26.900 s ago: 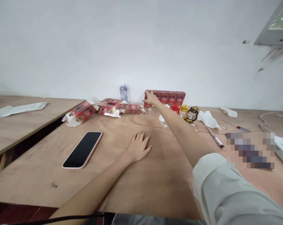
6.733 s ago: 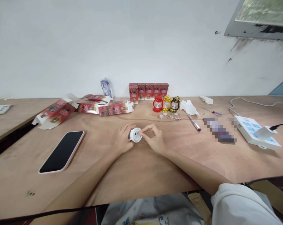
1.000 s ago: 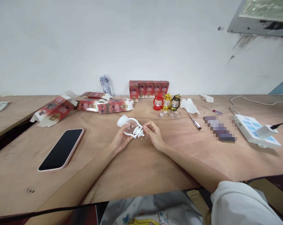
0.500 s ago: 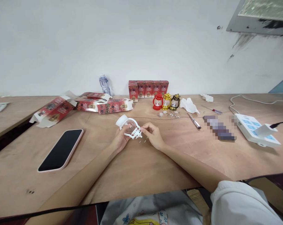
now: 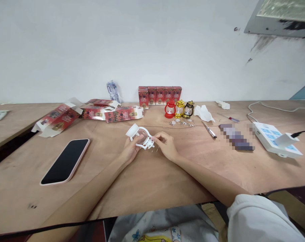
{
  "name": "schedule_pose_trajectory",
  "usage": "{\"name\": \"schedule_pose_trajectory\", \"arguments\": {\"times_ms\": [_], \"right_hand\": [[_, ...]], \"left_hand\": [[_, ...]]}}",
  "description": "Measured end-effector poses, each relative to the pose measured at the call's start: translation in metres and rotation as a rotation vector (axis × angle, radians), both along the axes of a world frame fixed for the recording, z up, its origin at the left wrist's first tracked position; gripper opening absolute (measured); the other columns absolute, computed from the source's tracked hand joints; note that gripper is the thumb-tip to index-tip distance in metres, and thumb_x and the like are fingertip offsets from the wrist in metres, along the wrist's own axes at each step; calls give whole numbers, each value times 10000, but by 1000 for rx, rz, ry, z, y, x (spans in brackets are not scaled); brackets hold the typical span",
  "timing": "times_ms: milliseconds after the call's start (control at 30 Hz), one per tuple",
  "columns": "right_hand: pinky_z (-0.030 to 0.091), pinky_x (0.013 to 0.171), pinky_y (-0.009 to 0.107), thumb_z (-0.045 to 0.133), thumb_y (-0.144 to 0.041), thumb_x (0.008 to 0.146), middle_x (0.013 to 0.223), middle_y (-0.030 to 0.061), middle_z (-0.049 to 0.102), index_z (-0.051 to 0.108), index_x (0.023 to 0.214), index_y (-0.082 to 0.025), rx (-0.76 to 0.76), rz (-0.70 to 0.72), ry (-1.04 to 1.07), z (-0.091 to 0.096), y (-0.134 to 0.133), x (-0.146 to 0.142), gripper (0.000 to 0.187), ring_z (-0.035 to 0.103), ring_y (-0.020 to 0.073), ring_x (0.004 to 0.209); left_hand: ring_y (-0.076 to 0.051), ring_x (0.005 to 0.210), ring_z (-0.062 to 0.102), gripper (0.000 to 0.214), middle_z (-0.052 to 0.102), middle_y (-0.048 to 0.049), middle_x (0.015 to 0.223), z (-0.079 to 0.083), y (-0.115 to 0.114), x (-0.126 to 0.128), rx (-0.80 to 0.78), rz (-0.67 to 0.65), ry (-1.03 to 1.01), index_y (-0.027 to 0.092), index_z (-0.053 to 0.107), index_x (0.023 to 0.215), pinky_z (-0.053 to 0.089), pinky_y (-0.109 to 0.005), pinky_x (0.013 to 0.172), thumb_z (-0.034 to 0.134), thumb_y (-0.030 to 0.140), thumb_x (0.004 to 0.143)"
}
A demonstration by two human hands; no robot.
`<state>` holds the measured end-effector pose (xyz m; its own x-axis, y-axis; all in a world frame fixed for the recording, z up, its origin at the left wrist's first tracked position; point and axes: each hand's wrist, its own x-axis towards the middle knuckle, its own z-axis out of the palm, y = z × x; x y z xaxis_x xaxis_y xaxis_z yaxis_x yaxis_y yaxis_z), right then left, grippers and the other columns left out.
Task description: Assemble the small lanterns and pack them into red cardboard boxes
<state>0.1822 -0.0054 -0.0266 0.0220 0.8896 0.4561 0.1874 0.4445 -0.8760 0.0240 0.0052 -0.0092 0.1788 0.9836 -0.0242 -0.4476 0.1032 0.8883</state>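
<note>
My left hand grips a small white toy lantern with a clear globe, holding it tilted just above the wooden table. My right hand is closed in a pinch at the lantern's base end; what sits between its fingertips is too small to name. Thin wire bits show just below the fingertips. Three finished lanterns, red, gold and black, stand in a row farther back.
A row of red boxes stands at the wall, with flattened red boxes to the left. A black phone lies at left. Small metal parts, a screwdriver, crumpled tissue and a power strip lie at right.
The lantern has tipped and shifted only slightly in my left hand over the last second. Earlier it rested base-up on the table between both hands.
</note>
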Motion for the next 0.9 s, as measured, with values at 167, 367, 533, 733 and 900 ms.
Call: {"name": "schedule_pose_trajectory", "arguments": {"times_ms": [167, 367, 533, 733, 900], "right_hand": [[456, 655, 270, 650, -377, 763, 719, 18, 661, 660, 696, -190, -86, -8, 73, 0, 0, -1, 199, 587, 138, 678], [464, 701, 288, 695, -357, 713, 729, 25, 668, 664, 675, -182, -147, 43, 192, -1, 4, -2, 182, 597, 141, 698], [469, 693, 283, 719, -348, 682, 725, 26, 676, 667, 650, -180, -179, 65, 255, 0, 4, -3, 179, 599, 136, 687], [462, 679, 269, 708, -354, 693, 726, 25, 675, 649, 637, -171, -185, 87, 237, -2, 3, -4, 200, 594, 128, 679], [470, 664, 270, 725, -356, 667, 699, 14, 673, 620, 626, -180, -189, 82, 264, -1, 3, -5, 209, 594, 131, 658]], "left_hand": [[-196, 838, 662, 326, 690, -36, 855, 1, -1, 0, 18, -6, 3, 147, 614, 917, 530, -303, 748, 741, 266, 640], [-191, 824, 659, 342, 686, -34, 856, 3, -2, 1, 27, 2, 5, 150, 605, 930, 524, -288, 722, 743, 254, 635], [-194, 813, 658, 357, 687, -35, 845, 3, -2, 1, 23, 4, 14, 146, 610, 922, 520, -284, 699, 756, 265, 618], [-179, 756, 649, 371, 678, -27, 813, 1, -1, 1, 32, 7, 39, 142, 614, 898, 502, -255, 628, 775, 281, 594], [-157, 715, 627, 354, 661, -12, 798, -2, -1, 2, 77, -4, 61, 148, 615, 901, 494, -258, 622, 772, 268, 608]]}}
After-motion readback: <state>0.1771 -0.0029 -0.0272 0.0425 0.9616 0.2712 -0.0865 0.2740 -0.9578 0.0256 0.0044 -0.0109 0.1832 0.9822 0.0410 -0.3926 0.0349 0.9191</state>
